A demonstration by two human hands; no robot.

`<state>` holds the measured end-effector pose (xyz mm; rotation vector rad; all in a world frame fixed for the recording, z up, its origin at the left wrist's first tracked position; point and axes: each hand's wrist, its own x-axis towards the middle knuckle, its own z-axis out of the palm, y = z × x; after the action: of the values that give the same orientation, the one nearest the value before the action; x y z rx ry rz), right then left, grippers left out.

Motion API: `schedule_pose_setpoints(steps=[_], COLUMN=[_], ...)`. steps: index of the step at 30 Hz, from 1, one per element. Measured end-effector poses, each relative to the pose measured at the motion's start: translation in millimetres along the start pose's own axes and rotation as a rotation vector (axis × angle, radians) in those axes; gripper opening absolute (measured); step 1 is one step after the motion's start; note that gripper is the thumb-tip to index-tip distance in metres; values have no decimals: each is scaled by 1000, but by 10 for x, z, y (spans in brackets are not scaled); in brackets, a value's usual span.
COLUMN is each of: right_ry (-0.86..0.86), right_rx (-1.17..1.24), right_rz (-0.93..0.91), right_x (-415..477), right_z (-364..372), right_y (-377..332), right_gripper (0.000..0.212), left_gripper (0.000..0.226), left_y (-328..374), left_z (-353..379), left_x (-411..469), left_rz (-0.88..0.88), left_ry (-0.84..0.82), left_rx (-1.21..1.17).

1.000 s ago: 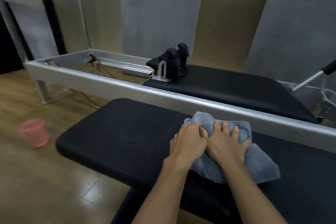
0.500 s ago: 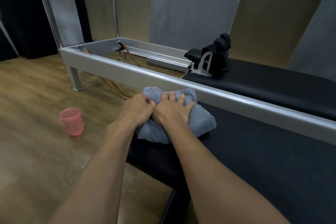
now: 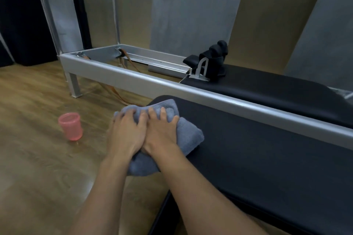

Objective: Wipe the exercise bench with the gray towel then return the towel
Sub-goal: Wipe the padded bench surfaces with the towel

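The gray towel lies bunched at the left end of the exercise bench, overhanging its edge. Our left hand curls its fingers into the folds, while our right hand presses flat, fingers slightly apart. We judge it soft, light and floppy, best gathered by its bunched middle.
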<state>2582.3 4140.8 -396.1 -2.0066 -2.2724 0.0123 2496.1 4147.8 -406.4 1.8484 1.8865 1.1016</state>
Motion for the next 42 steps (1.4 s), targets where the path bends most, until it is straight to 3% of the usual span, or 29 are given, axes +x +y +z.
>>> schedule_pose_setpoints(steps=[6,18,23,28,33,37,42], right_ry=[-20,38,65,174,205,257,304], right_rx=[-25,-31,-6,23,-19,10,33], right_rz=[1,461,647,759,855,907,1000], right_x=[-783,-3047,-4121,-5017,-5614,-5885,-6127], right_z=[-84,-438,-611,-700,-788,-891,-1019], right_y=[418,2843,3775,4397,4913,5251,5564], right_gripper=[76,75,67,90,79,46,38], left_gripper=[63,78,70,85,98,80,60], left_y=[269,2642,3617,4287,4751,5138,5543], left_z=[250,1401,1840,2155,2452,2685,2963], left_x=[-794,-2781,-3713,-4499,-5066,-5274,-5455], left_rz=[47,320,457,607,630,649,666], left_ry=[-10,-388,-507,-562,-641,-727,-832], left_rx=[-103,-101,-112,-148,-265,-279,-330])
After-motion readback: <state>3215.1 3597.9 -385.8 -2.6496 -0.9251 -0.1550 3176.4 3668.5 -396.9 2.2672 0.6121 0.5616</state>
